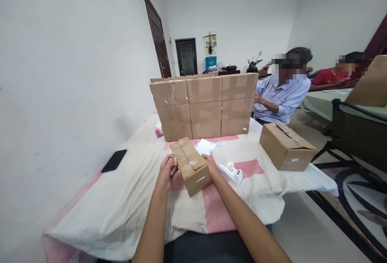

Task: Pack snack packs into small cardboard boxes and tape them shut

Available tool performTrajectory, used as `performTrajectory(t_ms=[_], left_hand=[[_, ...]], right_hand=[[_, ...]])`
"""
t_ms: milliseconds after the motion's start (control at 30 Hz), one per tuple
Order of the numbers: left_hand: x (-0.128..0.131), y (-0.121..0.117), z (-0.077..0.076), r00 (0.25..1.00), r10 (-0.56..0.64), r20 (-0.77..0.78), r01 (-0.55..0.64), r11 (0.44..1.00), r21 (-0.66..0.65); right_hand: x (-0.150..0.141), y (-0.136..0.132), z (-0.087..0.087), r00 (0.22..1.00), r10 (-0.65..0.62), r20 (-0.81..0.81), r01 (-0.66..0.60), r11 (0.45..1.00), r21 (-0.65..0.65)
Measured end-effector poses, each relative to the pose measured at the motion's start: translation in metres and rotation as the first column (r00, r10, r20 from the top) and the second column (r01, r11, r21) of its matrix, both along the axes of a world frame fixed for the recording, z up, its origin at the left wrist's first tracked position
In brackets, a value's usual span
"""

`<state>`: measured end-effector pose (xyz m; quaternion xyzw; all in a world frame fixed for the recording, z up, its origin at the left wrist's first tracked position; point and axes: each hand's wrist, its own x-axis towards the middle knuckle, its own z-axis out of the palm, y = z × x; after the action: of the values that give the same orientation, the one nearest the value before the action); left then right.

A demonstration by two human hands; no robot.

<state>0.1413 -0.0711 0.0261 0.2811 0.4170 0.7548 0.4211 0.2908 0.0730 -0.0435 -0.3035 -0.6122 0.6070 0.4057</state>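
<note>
A taped cardboard box (189, 160) rests on the cloth-covered table in front of me, tilted slightly to the left at its far end. My left hand (168, 169) is at the box's left side, its fingers curled in against the edge. On the opposite side, my right hand (211, 165) presses along the box wall, with its fingers partly hidden behind it. A white tape dispenser (231, 173) stands just right of my right hand. Behind the box lies a white sheet of paper (206, 147).
A wall of stacked cardboard boxes (205, 107) stands across the table's back. Another box (286, 148) sits near the right edge. A black phone-like slab (114, 161) lies at left. One person (278, 93) sits beyond the stack; another sits farther right. A chair (359, 134) is at right.
</note>
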Motion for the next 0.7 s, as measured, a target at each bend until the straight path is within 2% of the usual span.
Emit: performTrajectory(t_ms=[267,700], left_hand=[[-0.0084,-0.0045,0.0000,0.996,-0.084,-0.020,0.083,0.994,-0.067],[-0.0097,-0.0037,-0.0058,0.994,-0.101,-0.052,0.097,0.993,-0.071]], right_hand=[[-0.0010,0.0024,0.0007,1.000,0.011,-0.003,-0.011,1.000,-0.014],[-0.0022,0.0032,-0.0015,1.000,-0.011,0.011,0.011,1.000,-0.002]])
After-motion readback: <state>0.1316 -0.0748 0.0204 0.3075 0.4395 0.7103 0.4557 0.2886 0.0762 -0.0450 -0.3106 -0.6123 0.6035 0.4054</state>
